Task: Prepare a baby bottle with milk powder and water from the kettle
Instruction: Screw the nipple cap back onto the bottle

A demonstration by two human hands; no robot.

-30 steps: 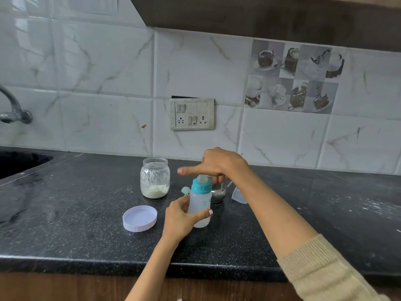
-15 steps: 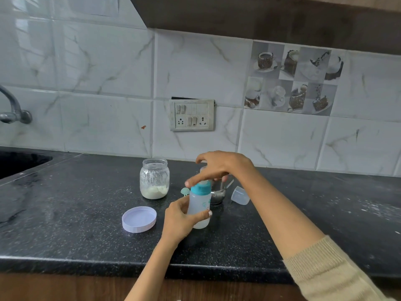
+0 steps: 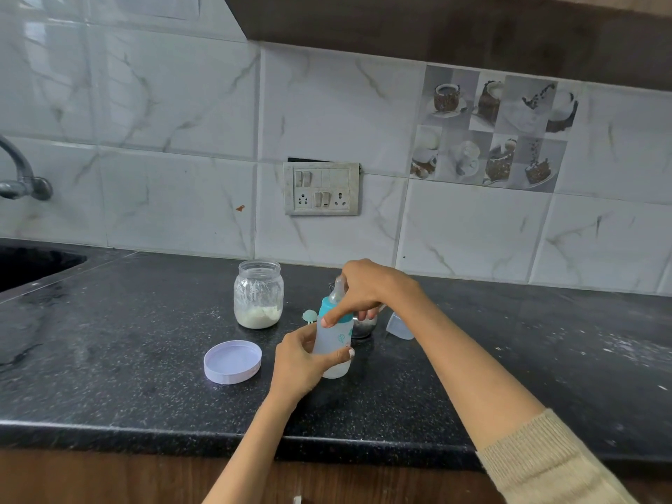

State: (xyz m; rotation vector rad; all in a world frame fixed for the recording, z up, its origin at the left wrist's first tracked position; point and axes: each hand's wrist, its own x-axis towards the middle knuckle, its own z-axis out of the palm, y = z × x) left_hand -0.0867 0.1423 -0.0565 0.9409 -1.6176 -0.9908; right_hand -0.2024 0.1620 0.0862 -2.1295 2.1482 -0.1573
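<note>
While the left hand (image 3: 298, 361) clasps the baby bottle (image 3: 335, 343) upright on the dark surface (image 3: 109, 358), the right hand (image 3: 367, 289) pinches its teal collar (image 3: 326, 306) (open powder jar (image 3: 258, 294) just left, lid (image 3: 232, 361) nearby).

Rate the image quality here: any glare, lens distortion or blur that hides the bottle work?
Head view: soft daylight, window glare on the upper-left wall tiles; wide-angle bend curves the counter edge and tile lines; mild softness overall, but the baby bottle, left hand and right hand at its teal collar read clearly; only faint shadows under the jar and lid.
</note>
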